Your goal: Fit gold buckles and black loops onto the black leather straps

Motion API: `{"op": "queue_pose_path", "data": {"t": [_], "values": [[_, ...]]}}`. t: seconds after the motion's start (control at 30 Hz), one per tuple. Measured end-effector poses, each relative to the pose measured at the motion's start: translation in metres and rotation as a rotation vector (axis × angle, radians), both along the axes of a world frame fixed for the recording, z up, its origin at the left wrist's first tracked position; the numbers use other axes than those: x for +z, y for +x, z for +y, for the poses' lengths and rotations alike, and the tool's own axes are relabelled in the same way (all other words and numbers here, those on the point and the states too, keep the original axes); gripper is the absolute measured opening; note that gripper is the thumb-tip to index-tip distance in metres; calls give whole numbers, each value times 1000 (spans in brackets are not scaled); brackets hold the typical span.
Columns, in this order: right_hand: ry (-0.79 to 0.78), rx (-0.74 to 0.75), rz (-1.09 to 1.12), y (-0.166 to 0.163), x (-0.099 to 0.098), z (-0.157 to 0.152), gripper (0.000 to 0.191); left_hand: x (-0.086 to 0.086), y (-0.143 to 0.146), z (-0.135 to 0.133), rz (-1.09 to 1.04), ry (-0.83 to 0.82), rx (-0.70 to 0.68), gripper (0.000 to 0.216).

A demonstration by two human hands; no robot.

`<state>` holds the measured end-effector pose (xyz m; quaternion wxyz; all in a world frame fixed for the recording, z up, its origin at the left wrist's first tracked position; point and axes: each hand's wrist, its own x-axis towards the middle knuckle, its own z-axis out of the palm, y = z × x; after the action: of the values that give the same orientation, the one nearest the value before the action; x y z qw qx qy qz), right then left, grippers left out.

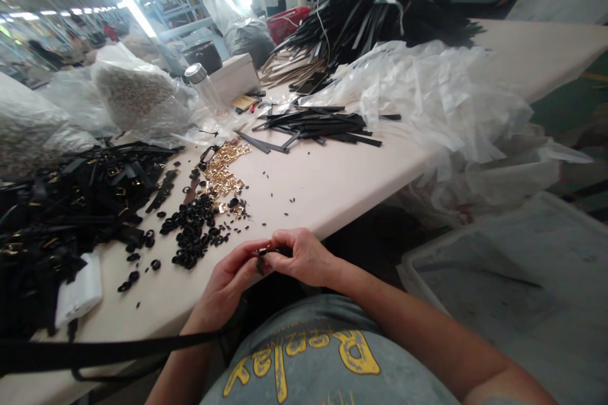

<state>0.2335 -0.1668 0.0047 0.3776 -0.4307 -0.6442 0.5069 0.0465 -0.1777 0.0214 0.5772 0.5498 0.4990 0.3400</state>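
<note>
My left hand and my right hand meet at the near edge of the table, just above my lap. Both pinch a small black strap piece with a metal part between the fingertips. Just beyond my hands lies a pile of small black rings and loops. Behind that sits a heap of gold buckles. A long black strap runs from the left under my left forearm.
A big heap of black straps with buckles covers the left of the table. Cut black strips lie further back, crumpled clear plastic to the right, filled plastic bags and a bottle behind. A grey bin stands right.
</note>
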Motion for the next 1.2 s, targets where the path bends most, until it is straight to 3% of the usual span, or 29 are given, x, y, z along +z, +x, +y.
{"op": "queue_pose_path", "data": {"t": [0.17,0.37,0.5,0.6,0.73,0.8,0.93,1.07,1.2], "values": [[23,79,23,1,-2,-2,9,-1,-8,5,-93,-192,-21,35],[111,183,-106,11,8,5,16,-6,-17,4,-103,-159,84,25],[327,206,-336,15,17,16,16,1,-20,5,-29,-133,148,26],[543,155,-502,11,20,28,16,6,-18,9,59,-66,135,22],[688,-62,-461,2,18,35,13,-4,-14,12,-50,-65,273,19],[602,-126,-437,-3,15,31,12,-13,-11,14,-182,-127,357,21],[277,-11,-335,-12,1,19,17,-21,-4,13,-304,-195,371,23],[44,-25,48,-23,-14,14,19,-22,2,10,-266,-170,302,21],[-252,-21,427,-30,-16,14,34,-24,4,7,-259,-148,255,20]]}}
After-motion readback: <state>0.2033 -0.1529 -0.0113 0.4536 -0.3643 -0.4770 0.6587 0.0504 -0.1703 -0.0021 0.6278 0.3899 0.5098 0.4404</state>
